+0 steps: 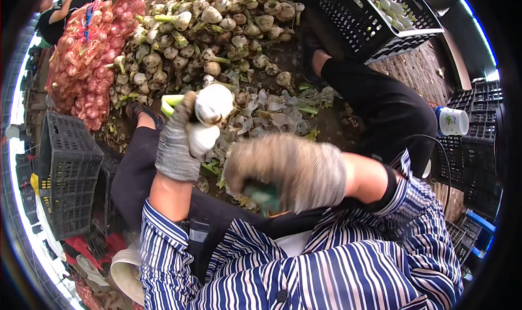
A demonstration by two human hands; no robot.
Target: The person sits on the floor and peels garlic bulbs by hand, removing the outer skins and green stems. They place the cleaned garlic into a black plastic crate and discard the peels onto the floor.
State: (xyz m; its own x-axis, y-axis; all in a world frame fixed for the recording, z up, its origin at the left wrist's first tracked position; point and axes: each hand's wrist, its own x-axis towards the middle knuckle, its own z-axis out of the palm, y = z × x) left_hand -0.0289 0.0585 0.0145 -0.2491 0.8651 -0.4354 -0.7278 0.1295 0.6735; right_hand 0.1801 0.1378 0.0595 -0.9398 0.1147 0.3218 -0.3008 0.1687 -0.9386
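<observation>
My left hand (177, 147), in a grey knit work glove, holds two peeled white garlic bulbs. The larger garlic bulb (214, 104) shows its trimmed root end, and a smaller bulb (202, 139) sits below it against the palm. A cut green garlic stalk (171, 104) sticks out on the far side of the thumb. To the right, my right hand (291, 173), in a stained glove, is curled and blurred by motion. A green object (263, 198), perhaps a tool handle, shows under its fingers; blur hides its shape. Shed garlic skins (269, 114) lie beyond my hands.
A heap of unpeeled garlic (220, 28) covers the ground ahead. Red mesh sacks (87, 61) stand left of it, above a black plastic crate (73, 175). At upper right, another crate (367, 28) holds trimmed garlic (391, 10). A white cup (454, 121) lies right of my knee. Another person (61, 14) is at upper left.
</observation>
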